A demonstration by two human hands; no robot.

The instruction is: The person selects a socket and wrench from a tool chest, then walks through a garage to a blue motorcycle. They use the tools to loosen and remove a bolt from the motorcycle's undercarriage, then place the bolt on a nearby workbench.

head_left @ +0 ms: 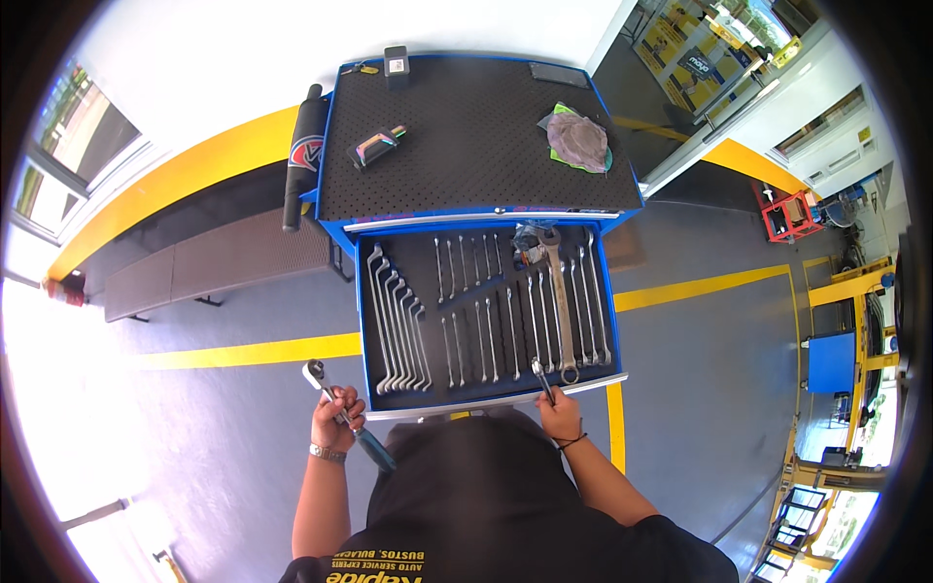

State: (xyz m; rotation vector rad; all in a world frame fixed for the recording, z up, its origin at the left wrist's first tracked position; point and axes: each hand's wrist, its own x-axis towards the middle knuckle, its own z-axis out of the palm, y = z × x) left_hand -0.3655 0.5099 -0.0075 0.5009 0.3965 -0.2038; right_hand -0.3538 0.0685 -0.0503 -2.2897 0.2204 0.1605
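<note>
My left hand (338, 420) is closed round a large ratchet wrench (373, 449), left of the open drawer (365, 325). Its silver head points up and away, and its dark bluish handle slants down toward my body. A smaller ratchet (543, 373) is gripped in my right hand (561, 418) at the drawer's front edge, head upward. Inside the drawer, several offset ring wrenches (397, 335) line the left side, with rows of combination wrenches (514, 330) beside them. One large combination wrench (560, 301) lies over others at the right, near a small clear plastic bag (531, 243).
Above the drawer is the blue tool cabinet's black top (457, 136), bearing a crumpled cloth (577, 138), a shiny small object (374, 148) and a dark box (397, 66). A brown bench (219, 262) stands left; a red cart (787, 214) is far right.
</note>
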